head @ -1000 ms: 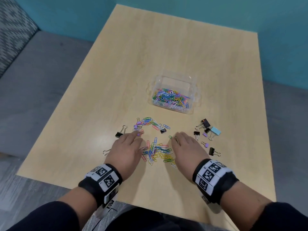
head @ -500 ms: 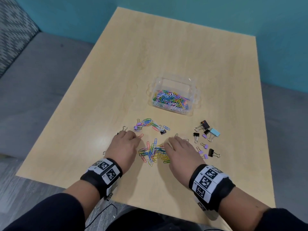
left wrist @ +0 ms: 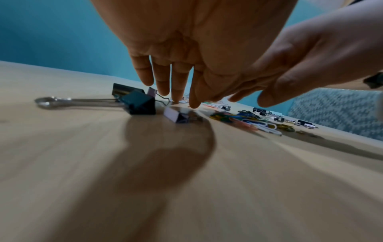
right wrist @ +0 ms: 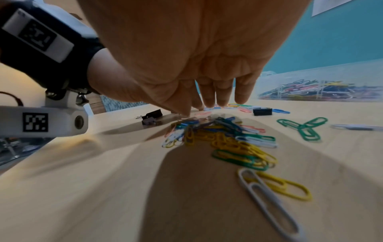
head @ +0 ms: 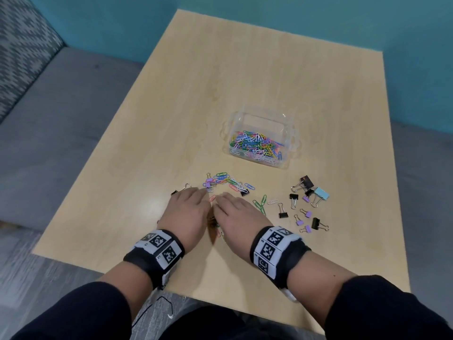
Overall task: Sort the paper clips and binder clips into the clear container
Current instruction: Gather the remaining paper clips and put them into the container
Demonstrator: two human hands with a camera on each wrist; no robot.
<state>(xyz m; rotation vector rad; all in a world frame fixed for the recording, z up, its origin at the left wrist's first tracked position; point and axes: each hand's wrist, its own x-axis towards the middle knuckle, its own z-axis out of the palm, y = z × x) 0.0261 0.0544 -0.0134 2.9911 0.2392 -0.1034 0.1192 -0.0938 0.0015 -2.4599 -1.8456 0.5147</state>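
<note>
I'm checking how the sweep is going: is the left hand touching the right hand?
Touching. In the head view the left hand and right hand meet at the fingertips over the paper clip pile, with no table visible between them.

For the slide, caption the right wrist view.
Right hand reaching flat over a heap of coloured paper clips, clear container beyond.
</note>
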